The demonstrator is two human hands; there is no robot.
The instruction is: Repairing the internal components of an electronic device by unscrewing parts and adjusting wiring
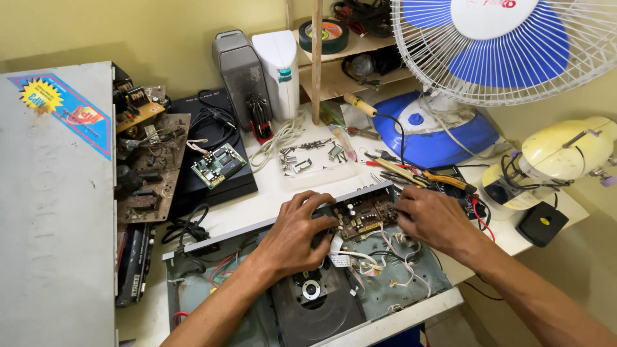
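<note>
Head view of an opened disc player on a white table. A brown circuit board sits at the player's far edge, between the two hands, its long axis running left to right, slightly raised toward the right.

Left hand: lies palm down on the player, fingers curled, fingertips pressing the board's left end; whether they pinch it or only rest on it cannot be told. Just below the wrist lies the dark disc tray with its spindle.

Right hand: palm down at the board's right end, fingers bent and touching its edge; the grip itself is hidden under the knuckles. Both hands are equally near the board, one at each end.

White ribbon and thin wires run from the board's near side toward the person, under and between the hands.

Beyond the right hand: screwdrivers and pliers, then a blue-and-white fan. Beyond the left hand: loose screws and metal brackets on the table. Further left of the left hand: a small green board on a black box, rusty boards and a grey metal cover.
</note>
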